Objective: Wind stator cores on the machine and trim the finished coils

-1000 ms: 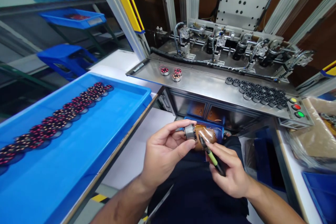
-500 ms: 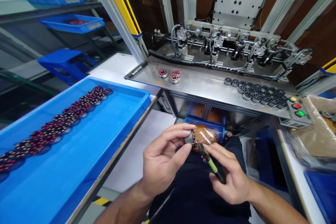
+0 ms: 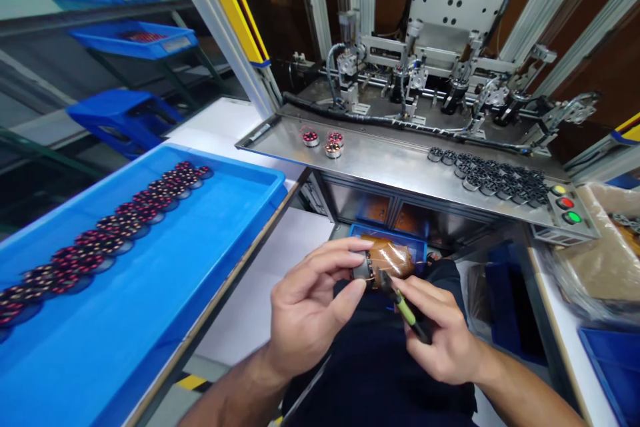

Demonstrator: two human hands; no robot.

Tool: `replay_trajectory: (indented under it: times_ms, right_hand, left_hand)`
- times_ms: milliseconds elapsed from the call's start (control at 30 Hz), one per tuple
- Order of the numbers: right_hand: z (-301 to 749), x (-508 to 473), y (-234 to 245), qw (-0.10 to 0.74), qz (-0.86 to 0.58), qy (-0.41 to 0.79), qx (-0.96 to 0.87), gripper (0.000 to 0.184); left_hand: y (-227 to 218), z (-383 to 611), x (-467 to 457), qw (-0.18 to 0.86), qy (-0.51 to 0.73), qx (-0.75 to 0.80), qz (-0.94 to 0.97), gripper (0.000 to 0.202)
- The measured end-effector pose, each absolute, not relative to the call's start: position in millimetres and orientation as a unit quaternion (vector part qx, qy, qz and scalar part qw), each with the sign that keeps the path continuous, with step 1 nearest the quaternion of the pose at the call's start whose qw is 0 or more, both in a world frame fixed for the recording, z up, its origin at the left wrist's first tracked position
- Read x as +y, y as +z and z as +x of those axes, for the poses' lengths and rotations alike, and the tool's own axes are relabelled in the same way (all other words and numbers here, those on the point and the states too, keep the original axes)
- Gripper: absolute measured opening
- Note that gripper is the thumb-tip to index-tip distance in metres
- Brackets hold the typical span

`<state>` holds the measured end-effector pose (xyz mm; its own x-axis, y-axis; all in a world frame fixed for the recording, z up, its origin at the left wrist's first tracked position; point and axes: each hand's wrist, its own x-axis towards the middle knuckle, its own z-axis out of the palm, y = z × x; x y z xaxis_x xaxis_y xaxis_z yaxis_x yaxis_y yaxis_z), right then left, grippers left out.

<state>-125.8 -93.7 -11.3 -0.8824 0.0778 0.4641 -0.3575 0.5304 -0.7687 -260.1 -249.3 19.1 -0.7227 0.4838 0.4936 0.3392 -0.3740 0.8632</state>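
My left hand pinches a small round wound stator between thumb and fingers, just above my lap. My right hand is closed round a small cutter with a green and black handle, and its tip touches the stator's edge. Behind the stator lies a small blue bin with a brown bag in it.
A large blue tray at the left holds a long row of wound stators. The steel machine shelf carries three wound stators, several dark bare cores and coloured buttons. A brown plastic bag lies at the right.
The stator has turned slightly in my left fingers, and the cutter tip has moved back in against its edge. The machine heads behind have risen.
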Motion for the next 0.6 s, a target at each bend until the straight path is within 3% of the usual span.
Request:
replay_trajectory:
  times_ms: [367,600]
  right_hand:
    - [-126.5,-96.1,-6.8,0.216,0.087,0.495,-0.837,0.09]
    - [-126.8,-95.1,-8.3,0.232,0.082,0.5,-0.83,0.086]
  left_hand:
    - [18.6,-258.7,-252.0,0.058,0.728,0.551,0.404,0.035]
    - [17.6,-259.1,-252.8,0.063,0.709,0.556,0.43,0.034]
